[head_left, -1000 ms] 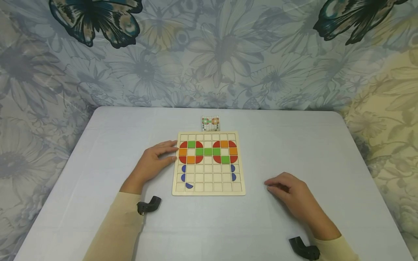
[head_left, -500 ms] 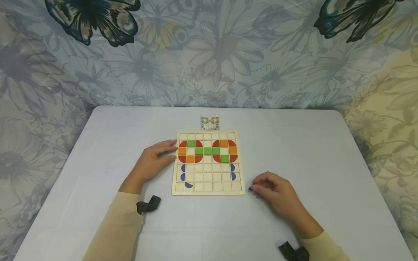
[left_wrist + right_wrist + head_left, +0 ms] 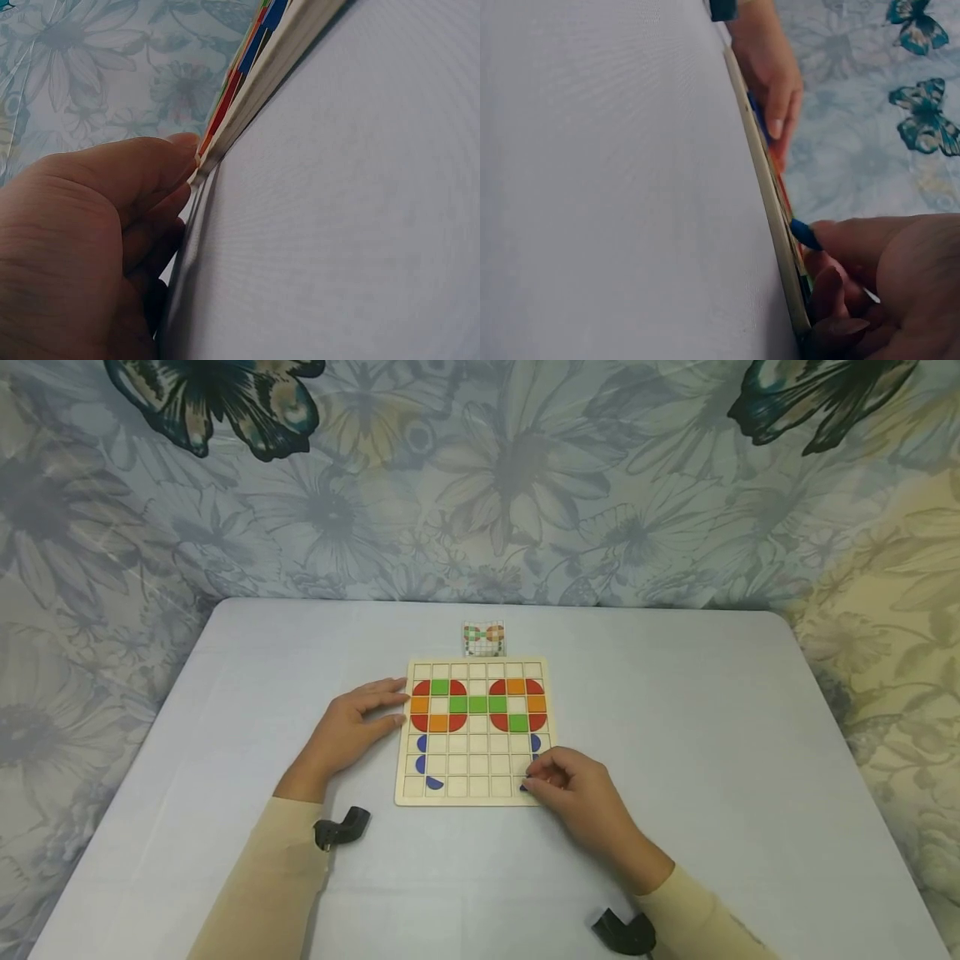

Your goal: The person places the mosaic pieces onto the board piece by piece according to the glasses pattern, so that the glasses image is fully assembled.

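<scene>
A square wooden grid board [image 3: 477, 764] lies on the table, bearing red, orange, green and blue pieces. My left hand [image 3: 347, 735] touches its left edge with fairly straight fingers, as the left wrist view also shows at the board's rim [image 3: 259, 94]. Over the lower right corner, my right hand [image 3: 581, 797] pinches a blue half-round piece [image 3: 805, 234] between thumb and finger. Blue half-round pieces [image 3: 422, 764] sit down the board's left side, with one tilted in the bottom row. On the right side a blue piece [image 3: 536, 743] shows, and another is partly hidden by my fingers.
Behind the board's top edge is a small pattern card [image 3: 483, 639] with a similar coloured design. A white cloth covers the table [image 3: 712, 710]. Floral fabric with butterflies [image 3: 517, 485] hangs behind it. Black wrist cameras [image 3: 342, 828] sit at both cuffs.
My right hand has moved left from the table beside the board to over its lower right corner, the blue half-round piece now showing in its fingertips. My left hand stays at the board's edge.
</scene>
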{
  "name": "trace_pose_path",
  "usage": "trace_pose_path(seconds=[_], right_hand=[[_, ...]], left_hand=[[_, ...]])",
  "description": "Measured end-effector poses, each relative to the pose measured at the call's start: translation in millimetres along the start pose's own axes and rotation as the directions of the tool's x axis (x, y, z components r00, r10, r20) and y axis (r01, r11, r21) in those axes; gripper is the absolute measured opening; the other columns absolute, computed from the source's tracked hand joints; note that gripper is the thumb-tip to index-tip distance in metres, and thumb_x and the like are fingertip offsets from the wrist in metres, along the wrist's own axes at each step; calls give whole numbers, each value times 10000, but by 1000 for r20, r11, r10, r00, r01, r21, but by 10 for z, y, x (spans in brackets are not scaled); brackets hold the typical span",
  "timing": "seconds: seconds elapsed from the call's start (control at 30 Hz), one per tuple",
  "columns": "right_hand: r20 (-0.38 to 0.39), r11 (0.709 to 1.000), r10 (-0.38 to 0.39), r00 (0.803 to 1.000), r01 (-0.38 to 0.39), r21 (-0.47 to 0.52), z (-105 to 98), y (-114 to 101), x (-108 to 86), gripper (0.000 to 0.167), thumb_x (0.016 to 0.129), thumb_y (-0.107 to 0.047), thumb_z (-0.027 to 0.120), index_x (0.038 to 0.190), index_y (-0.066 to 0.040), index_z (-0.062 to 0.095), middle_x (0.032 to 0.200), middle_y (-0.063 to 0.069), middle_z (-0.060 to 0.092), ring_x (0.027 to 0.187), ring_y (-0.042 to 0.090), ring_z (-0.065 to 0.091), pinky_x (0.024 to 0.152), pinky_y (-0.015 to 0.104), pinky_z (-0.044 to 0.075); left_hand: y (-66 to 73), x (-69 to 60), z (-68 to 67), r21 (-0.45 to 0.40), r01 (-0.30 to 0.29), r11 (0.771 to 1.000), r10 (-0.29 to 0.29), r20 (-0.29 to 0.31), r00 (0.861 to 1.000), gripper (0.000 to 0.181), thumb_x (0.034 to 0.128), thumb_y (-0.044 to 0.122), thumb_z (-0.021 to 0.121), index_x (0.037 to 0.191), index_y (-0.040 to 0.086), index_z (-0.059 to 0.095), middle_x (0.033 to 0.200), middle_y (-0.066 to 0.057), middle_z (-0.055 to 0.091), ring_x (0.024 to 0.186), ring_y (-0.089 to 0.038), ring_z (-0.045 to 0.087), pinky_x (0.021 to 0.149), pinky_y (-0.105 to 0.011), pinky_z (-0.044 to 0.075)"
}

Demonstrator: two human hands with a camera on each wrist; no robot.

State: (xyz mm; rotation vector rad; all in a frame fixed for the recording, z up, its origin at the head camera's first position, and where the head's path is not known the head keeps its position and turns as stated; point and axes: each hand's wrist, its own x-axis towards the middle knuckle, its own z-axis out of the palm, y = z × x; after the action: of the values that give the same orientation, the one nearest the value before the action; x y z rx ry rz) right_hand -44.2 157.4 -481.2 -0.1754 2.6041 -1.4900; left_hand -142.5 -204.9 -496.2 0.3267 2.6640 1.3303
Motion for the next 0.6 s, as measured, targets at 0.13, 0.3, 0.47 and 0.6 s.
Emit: trace_pose_path(seconds=[0.13,0.3,0.47,0.6], right_hand=[[-25,997,-5,1000,3,-77,44,-43,-2,167,919,-36,873,957,-144,751,844,-58,644,702,162,558,583,253,483],[-44,988,-42,998,35,-150,58,-52,-12,185,899,-41,895,969,-128,748,861,-67,621,690,133,522,571,251,457],[-48,978,-73,996,62,-199,62,-38,-8,211,877,-57,919,995,-110,753,901,-69,632,700,116,519,580,244,461],[-37,971,-101,994,91,-219,65,-21,-6,214,874,-59,921,1003,-108,758,901,-71,632,695,96,505,576,248,454]], left_hand=[[12,7,-1,4,-2,1000,2,0,1000,388,1008,239,823,1385,160,777,1595,91,558,1550,-203,401,1272,-531,302],[18,6,1,1,-1,1000,1,1,1000,384,1007,221,826,1383,162,779,1593,90,560,1552,-203,399,1275,-532,292],[10,3,7,5,0,1000,0,3,1000,387,1007,222,828,1385,160,777,1592,86,563,1552,-208,401,1274,-536,294],[4,1,9,8,-2,1000,2,3,1000,386,1008,217,827,1385,153,776,1590,83,567,1550,-208,404,1274,-533,296]])
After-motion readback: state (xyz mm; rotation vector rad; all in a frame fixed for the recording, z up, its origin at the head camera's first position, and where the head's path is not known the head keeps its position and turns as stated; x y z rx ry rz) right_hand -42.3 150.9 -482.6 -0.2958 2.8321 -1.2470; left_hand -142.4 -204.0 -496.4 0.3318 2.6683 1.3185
